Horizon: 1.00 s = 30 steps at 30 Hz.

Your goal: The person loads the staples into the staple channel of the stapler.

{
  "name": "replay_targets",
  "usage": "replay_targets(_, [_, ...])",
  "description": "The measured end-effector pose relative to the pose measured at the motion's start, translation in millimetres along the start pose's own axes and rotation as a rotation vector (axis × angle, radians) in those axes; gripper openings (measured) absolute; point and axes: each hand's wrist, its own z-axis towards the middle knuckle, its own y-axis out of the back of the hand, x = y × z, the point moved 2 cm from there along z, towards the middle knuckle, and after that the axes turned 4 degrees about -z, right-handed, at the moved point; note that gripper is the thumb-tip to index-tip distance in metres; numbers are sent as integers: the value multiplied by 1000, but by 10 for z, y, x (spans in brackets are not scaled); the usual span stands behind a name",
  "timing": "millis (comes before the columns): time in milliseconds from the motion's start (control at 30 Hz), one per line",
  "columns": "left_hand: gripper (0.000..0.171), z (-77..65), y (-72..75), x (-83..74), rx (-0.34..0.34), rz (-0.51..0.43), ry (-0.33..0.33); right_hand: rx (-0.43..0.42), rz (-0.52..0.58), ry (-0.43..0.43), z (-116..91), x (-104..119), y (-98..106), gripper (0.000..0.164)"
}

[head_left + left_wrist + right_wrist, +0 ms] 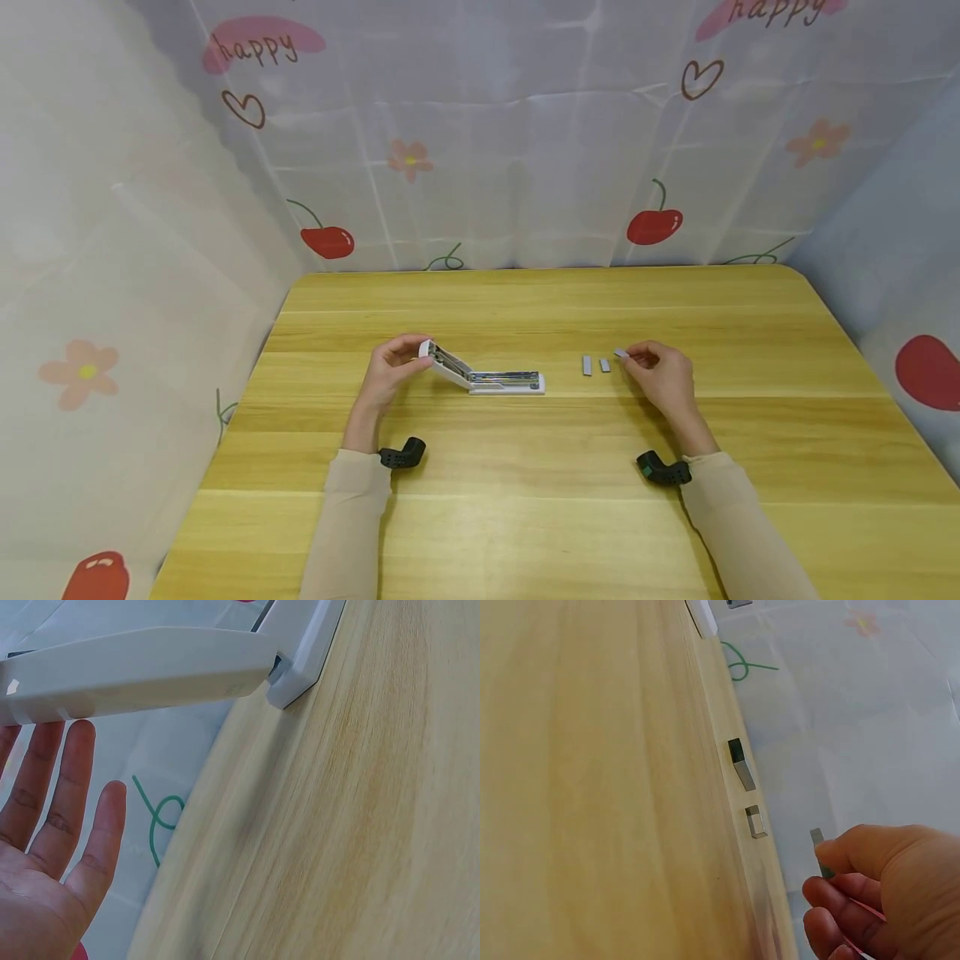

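Grips with left hand (386, 367), left of centre in the head view, the raised end of a white stapler (517, 389); has thumb and fingers closed on it. Pinches with right hand (663, 379), right of centre, a small grey staple strip (621, 353) between thumb and fingertip, with remaining fingers loosely bent.

Find white stapler at mid-frame, opened into a wide V, with base flat on the wooden table (525, 500). Find just left of the pinched piece a shorter strip (604, 365), then a longer strip (587, 365), lying apart. Note printed backdrop (510, 183) across the upper frame.

Judge main risk at the right fingertips: may drop or snap the strip through a slip or too hard a squeeze on so small a piece. Suspect also sliding or sudden closing of the stapler from a slackened left grip, with the base unsecured by either hand. Consider possible knocking of the loose strips, owing to close spacing.

Record as container the metal channel (506, 377) along the stapler base. Cannot confirm staples inside, owing to glare and small size.
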Motion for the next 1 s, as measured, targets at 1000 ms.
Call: replay_targets(1000, [33, -2, 6, 0, -22, 2, 25, 92, 100, 214, 61, 694, -210, 13])
